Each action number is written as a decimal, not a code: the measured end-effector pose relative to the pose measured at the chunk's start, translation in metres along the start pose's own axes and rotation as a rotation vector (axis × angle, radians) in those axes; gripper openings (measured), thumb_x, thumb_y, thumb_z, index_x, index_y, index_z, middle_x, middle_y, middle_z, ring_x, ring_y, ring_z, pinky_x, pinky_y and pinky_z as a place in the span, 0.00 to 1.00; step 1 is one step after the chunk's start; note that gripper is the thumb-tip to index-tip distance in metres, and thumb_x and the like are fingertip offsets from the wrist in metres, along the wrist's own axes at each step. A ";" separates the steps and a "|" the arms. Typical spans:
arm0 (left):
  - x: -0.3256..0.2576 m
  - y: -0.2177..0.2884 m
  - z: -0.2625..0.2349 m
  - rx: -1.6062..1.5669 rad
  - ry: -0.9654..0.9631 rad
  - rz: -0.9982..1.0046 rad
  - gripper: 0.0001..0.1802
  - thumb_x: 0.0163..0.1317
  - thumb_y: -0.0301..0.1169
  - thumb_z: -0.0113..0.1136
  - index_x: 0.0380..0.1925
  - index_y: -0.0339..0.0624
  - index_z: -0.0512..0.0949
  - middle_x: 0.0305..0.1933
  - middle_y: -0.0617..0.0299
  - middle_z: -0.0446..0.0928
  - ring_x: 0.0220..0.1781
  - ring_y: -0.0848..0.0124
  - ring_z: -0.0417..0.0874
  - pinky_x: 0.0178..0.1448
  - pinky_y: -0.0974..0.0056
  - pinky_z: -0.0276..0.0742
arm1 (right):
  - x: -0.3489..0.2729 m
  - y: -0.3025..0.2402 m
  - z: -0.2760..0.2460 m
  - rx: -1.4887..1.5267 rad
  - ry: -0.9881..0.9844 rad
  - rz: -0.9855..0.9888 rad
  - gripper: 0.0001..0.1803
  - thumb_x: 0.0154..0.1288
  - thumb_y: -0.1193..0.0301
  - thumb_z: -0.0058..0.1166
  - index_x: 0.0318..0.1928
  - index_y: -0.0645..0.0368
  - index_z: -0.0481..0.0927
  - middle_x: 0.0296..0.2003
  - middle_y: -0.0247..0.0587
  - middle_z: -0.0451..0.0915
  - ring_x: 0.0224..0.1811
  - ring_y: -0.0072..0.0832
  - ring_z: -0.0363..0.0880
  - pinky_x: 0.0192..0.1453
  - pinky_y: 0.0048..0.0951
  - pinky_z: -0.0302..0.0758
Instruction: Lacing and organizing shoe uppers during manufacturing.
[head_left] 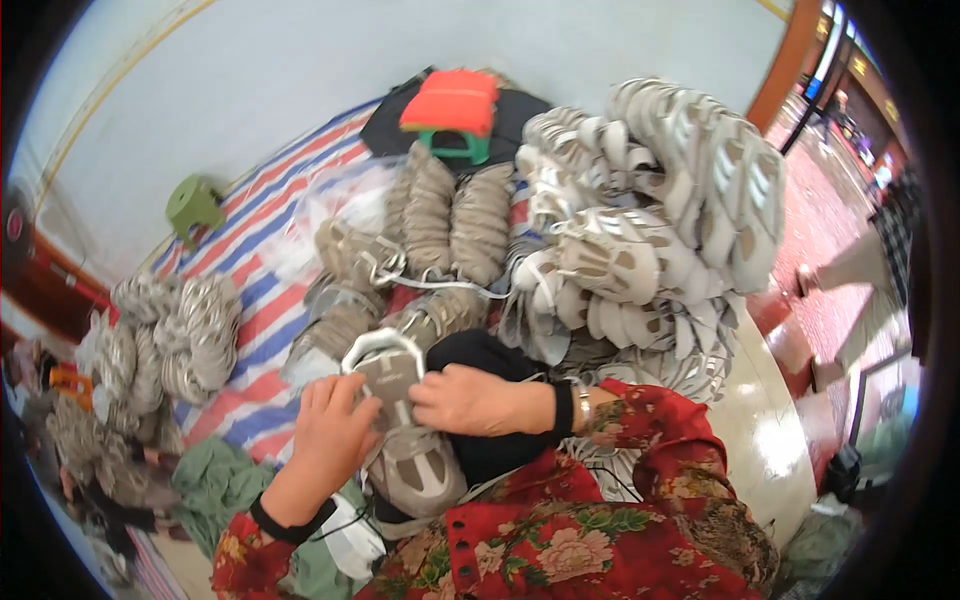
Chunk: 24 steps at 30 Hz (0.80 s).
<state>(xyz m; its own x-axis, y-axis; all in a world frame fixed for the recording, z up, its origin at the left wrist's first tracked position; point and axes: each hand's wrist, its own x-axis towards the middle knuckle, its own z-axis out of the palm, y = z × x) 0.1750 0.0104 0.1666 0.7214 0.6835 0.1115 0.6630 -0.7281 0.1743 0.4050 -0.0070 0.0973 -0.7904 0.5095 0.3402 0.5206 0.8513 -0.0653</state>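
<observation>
Taupe-and-white shoe (415, 468) lies before you, toe your way, beside black fabric (485, 350) — your left hand (330, 432) at one side of its tongue (391, 384), your right hand (475, 400) at the other, both curled (can't tell whether either pinches anything).

Striped floor sheet (262, 330) beside pale wall (330, 60)

A green stool (196, 207) is set near the wall. Bright light is reflected by glossy cream flooring (765, 400) at right; reddish paving (822, 190) is seen beyond a brown doorframe (788, 68).
</observation>
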 end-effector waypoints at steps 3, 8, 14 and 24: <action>0.007 -0.011 -0.001 0.050 -0.063 0.337 0.14 0.41 0.33 0.68 0.29 0.48 0.74 0.38 0.62 0.70 0.46 0.61 0.71 0.46 0.56 0.67 | 0.011 0.002 -0.002 0.101 -0.074 -0.046 0.03 0.50 0.70 0.54 0.25 0.54 0.77 0.34 0.36 0.72 0.38 0.33 0.75 0.35 0.32 0.72; 0.017 -0.032 0.005 0.127 -0.345 0.388 0.13 0.41 0.41 0.69 0.27 0.51 0.78 0.34 0.62 0.72 0.40 0.59 0.73 0.41 0.56 0.69 | 0.033 0.016 -0.006 0.305 -0.430 0.141 0.08 0.44 0.70 0.57 0.22 0.63 0.81 0.26 0.54 0.80 0.30 0.47 0.81 0.32 0.42 0.76; -0.003 -0.014 0.008 0.017 -0.185 0.305 0.11 0.57 0.37 0.58 0.24 0.42 0.79 0.29 0.57 0.75 0.32 0.60 0.76 0.35 0.58 0.72 | 0.045 0.008 0.034 0.280 -0.272 0.183 0.06 0.36 0.72 0.58 0.18 0.62 0.81 0.19 0.52 0.79 0.25 0.47 0.81 0.26 0.42 0.76; 0.007 -0.019 0.031 -1.057 -0.008 -0.346 0.11 0.65 0.33 0.53 0.27 0.38 0.75 0.26 0.66 0.72 0.30 0.76 0.72 0.35 0.70 0.67 | 0.022 0.024 0.010 1.805 0.410 0.780 0.08 0.66 0.66 0.46 0.37 0.58 0.71 0.21 0.36 0.75 0.14 0.18 0.71 0.15 0.20 0.67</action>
<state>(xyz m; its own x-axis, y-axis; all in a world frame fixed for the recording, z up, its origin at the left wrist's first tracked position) 0.1734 0.0274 0.1335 0.5348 0.8378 -0.1100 0.3269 -0.0851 0.9412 0.3973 0.0258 0.0938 -0.3554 0.9307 -0.0861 -0.4174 -0.2405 -0.8763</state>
